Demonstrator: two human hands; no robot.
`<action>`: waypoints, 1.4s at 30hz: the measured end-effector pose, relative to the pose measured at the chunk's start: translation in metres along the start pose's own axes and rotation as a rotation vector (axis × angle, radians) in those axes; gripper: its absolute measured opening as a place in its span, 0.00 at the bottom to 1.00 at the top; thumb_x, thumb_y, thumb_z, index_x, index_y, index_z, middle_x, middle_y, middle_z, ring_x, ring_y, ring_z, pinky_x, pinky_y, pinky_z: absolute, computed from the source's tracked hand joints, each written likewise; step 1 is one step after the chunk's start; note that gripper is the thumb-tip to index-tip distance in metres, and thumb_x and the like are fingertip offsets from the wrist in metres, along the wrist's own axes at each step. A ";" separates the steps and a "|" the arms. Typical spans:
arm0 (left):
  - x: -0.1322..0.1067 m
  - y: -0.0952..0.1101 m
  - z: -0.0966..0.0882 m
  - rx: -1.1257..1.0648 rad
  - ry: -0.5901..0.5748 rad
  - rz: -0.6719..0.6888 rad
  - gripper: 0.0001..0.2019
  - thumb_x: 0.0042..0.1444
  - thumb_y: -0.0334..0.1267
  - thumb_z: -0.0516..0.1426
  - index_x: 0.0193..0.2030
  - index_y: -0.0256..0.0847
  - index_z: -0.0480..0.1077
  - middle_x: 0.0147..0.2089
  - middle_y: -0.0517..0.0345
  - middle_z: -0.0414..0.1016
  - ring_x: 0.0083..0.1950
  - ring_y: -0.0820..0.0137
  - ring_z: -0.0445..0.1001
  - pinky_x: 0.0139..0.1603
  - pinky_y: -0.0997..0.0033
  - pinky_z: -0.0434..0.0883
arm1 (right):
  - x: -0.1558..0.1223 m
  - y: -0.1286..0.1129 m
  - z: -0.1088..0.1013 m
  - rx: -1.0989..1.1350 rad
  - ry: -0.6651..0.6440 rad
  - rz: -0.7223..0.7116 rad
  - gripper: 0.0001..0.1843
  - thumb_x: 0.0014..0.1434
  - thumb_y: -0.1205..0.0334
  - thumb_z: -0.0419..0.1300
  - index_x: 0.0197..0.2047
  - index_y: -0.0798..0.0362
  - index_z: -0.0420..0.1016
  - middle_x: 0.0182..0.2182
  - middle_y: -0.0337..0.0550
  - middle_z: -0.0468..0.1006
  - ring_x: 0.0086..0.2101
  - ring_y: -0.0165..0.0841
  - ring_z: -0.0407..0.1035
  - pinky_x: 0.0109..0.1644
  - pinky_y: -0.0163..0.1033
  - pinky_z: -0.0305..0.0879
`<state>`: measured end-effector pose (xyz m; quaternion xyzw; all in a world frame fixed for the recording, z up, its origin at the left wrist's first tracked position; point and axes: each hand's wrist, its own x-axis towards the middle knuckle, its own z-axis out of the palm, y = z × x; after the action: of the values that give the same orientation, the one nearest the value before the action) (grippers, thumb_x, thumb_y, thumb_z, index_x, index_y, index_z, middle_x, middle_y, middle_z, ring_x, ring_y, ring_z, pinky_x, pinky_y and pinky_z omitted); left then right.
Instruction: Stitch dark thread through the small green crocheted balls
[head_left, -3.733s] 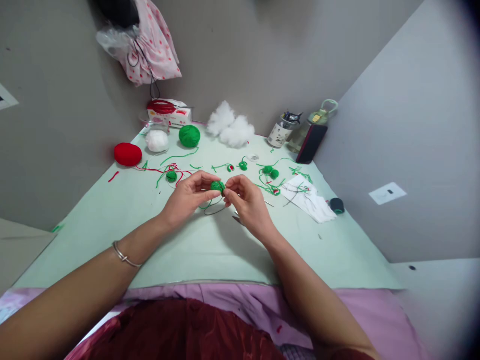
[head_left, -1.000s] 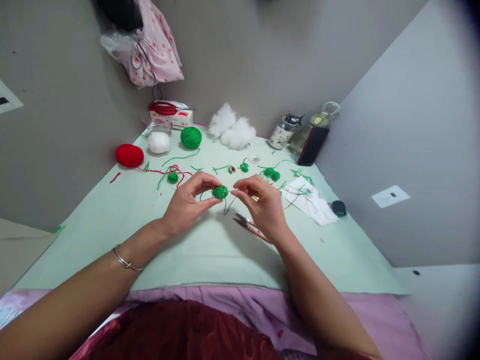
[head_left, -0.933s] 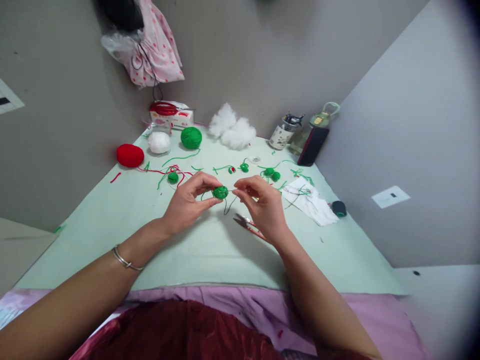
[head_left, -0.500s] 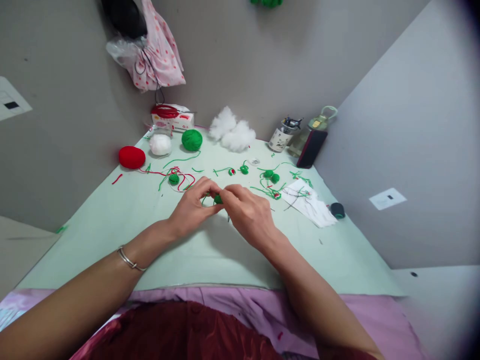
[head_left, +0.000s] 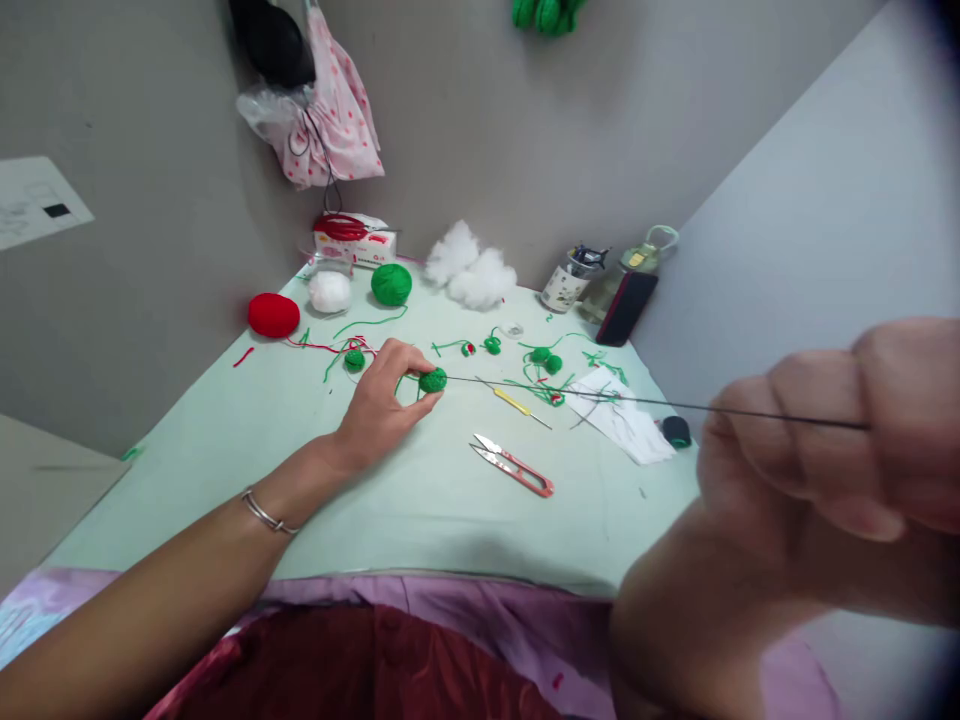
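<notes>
My left hand (head_left: 386, 405) pinches a small green crocheted ball (head_left: 433, 380) between thumb and fingertips above the table. A dark thread (head_left: 652, 401) runs taut from the ball to my right hand (head_left: 802, 450), which is closed around it close to the camera at the right. Whether a needle is inside that fist is hidden. Below the thread lie a crochet hook with a yellow handle (head_left: 513, 402) and thread snips with orange-red handles (head_left: 529, 478). Several small green crocheted pieces (head_left: 553, 364) and yarn scraps are scattered behind my hands.
Balls of red yarn (head_left: 274, 315), white yarn (head_left: 329, 293) and green yarn (head_left: 391, 285) sit at the back left. White stuffing (head_left: 480, 275), a pen cup (head_left: 564, 287), a phone (head_left: 628, 308), white tissue (head_left: 634, 430) and a dark thread spool (head_left: 676, 432) stand or lie farther right.
My right hand has moved from beside my left hand far to the right and toward the camera, stretching the dark thread. The hook and snips have come into view.
</notes>
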<state>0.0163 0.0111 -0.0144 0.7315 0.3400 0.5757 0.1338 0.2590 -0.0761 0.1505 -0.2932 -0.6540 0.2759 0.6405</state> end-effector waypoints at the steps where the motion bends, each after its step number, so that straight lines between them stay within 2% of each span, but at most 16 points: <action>1: 0.000 0.001 0.000 -0.028 0.021 0.015 0.14 0.57 0.25 0.64 0.46 0.44 0.69 0.44 0.57 0.69 0.47 0.66 0.71 0.49 0.62 0.73 | 0.000 0.005 0.003 0.054 0.048 -0.022 0.04 0.66 0.54 0.63 0.39 0.41 0.76 0.14 0.28 0.47 0.12 0.27 0.38 0.13 0.40 0.39; 2: -0.001 0.003 -0.001 -0.053 0.041 0.022 0.14 0.58 0.26 0.65 0.47 0.44 0.70 0.45 0.56 0.70 0.48 0.66 0.71 0.49 0.62 0.74 | 0.000 0.013 0.007 0.093 0.077 -0.027 0.01 0.64 0.59 0.64 0.41 0.42 0.77 0.14 0.29 0.51 0.13 0.28 0.42 0.14 0.40 0.42; 5: -0.002 0.008 -0.002 -0.076 0.099 0.023 0.14 0.58 0.29 0.66 0.49 0.44 0.71 0.46 0.55 0.70 0.47 0.66 0.71 0.47 0.64 0.75 | -0.001 0.048 0.022 0.011 0.005 0.049 0.12 0.65 0.66 0.60 0.50 0.43 0.78 0.18 0.31 0.62 0.18 0.28 0.56 0.22 0.37 0.54; 8: -0.002 0.011 -0.002 -0.065 0.107 0.043 0.15 0.58 0.31 0.67 0.50 0.45 0.71 0.46 0.54 0.71 0.48 0.65 0.71 0.48 0.63 0.74 | -0.010 0.088 0.037 -0.165 -0.159 0.183 0.11 0.68 0.64 0.56 0.46 0.47 0.80 0.25 0.36 0.70 0.26 0.28 0.64 0.33 0.38 0.63; 10: -0.002 0.012 -0.001 -0.042 0.089 0.074 0.15 0.59 0.32 0.67 0.51 0.45 0.71 0.45 0.55 0.73 0.49 0.65 0.72 0.49 0.62 0.74 | -0.018 0.108 0.046 -0.240 -0.273 0.301 0.10 0.67 0.60 0.58 0.44 0.50 0.80 0.34 0.40 0.75 0.31 0.29 0.66 0.37 0.39 0.65; 12: -0.003 0.014 -0.001 -0.017 0.056 0.112 0.14 0.60 0.32 0.66 0.51 0.45 0.71 0.45 0.55 0.73 0.48 0.65 0.72 0.50 0.62 0.74 | -0.025 0.119 0.054 -0.257 -0.348 0.369 0.12 0.65 0.55 0.62 0.45 0.53 0.80 0.36 0.42 0.75 0.33 0.30 0.66 0.40 0.38 0.64; 15: -0.004 0.017 -0.001 -0.022 -0.020 0.077 0.13 0.62 0.35 0.65 0.51 0.46 0.71 0.46 0.54 0.74 0.49 0.64 0.73 0.51 0.61 0.75 | -0.028 0.124 0.058 -0.178 -0.394 0.446 0.13 0.63 0.52 0.64 0.40 0.54 0.79 0.32 0.40 0.72 0.33 0.30 0.65 0.41 0.38 0.63; 18: -0.004 0.020 -0.002 -0.113 -0.098 -0.038 0.18 0.61 0.38 0.65 0.57 0.46 0.71 0.52 0.51 0.75 0.55 0.61 0.75 0.58 0.57 0.76 | -0.025 0.125 0.054 -0.017 -0.398 0.573 0.20 0.67 0.48 0.59 0.30 0.54 0.73 0.28 0.39 0.70 0.33 0.30 0.64 0.41 0.38 0.62; 21: -0.003 0.022 -0.003 -0.227 -0.131 -0.119 0.21 0.62 0.38 0.64 0.62 0.47 0.70 0.59 0.49 0.75 0.60 0.60 0.75 0.65 0.54 0.73 | -0.024 0.129 0.050 0.111 -0.377 0.659 0.24 0.68 0.46 0.56 0.27 0.54 0.70 0.26 0.40 0.69 0.31 0.31 0.63 0.41 0.38 0.62; 26: 0.002 0.024 -0.006 -0.280 -0.171 -0.144 0.15 0.62 0.36 0.64 0.56 0.46 0.76 0.52 0.50 0.80 0.56 0.60 0.77 0.62 0.54 0.74 | -0.027 0.139 0.050 0.268 -0.412 0.764 0.22 0.67 0.46 0.59 0.29 0.55 0.72 0.26 0.40 0.71 0.29 0.30 0.64 0.38 0.37 0.62; 30: 0.003 0.025 -0.006 -0.295 -0.174 -0.198 0.13 0.60 0.37 0.66 0.51 0.45 0.77 0.49 0.50 0.80 0.53 0.60 0.77 0.58 0.56 0.74 | -0.028 0.139 0.049 0.244 -0.453 0.755 0.25 0.67 0.41 0.57 0.29 0.55 0.71 0.27 0.40 0.70 0.29 0.29 0.63 0.38 0.36 0.61; 34: 0.002 0.024 -0.005 -0.303 -0.170 -0.236 0.12 0.60 0.34 0.64 0.51 0.44 0.74 0.49 0.52 0.78 0.53 0.62 0.76 0.59 0.58 0.73 | -0.026 0.133 0.048 0.029 -0.469 0.645 0.30 0.68 0.37 0.53 0.27 0.54 0.71 0.26 0.39 0.69 0.30 0.30 0.63 0.39 0.37 0.61; 38: 0.003 0.019 -0.005 -0.141 -0.100 -0.185 0.12 0.59 0.32 0.63 0.50 0.44 0.72 0.47 0.53 0.76 0.50 0.63 0.75 0.55 0.58 0.73 | -0.027 0.134 0.049 -0.150 -0.358 0.602 0.19 0.60 0.45 0.66 0.33 0.55 0.78 0.27 0.38 0.72 0.29 0.29 0.62 0.35 0.36 0.60; 42: 0.004 0.013 -0.006 0.051 -0.096 -0.085 0.11 0.59 0.29 0.61 0.47 0.43 0.71 0.45 0.54 0.75 0.48 0.63 0.74 0.52 0.59 0.72 | -0.030 0.136 0.051 -0.176 -0.262 0.532 0.12 0.59 0.53 0.66 0.32 0.55 0.79 0.29 0.39 0.73 0.28 0.28 0.62 0.35 0.36 0.60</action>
<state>0.0151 0.0034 -0.0021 0.7465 0.3783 0.5248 0.1555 0.2123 -0.0056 0.0285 -0.4705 -0.6526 0.4115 0.4283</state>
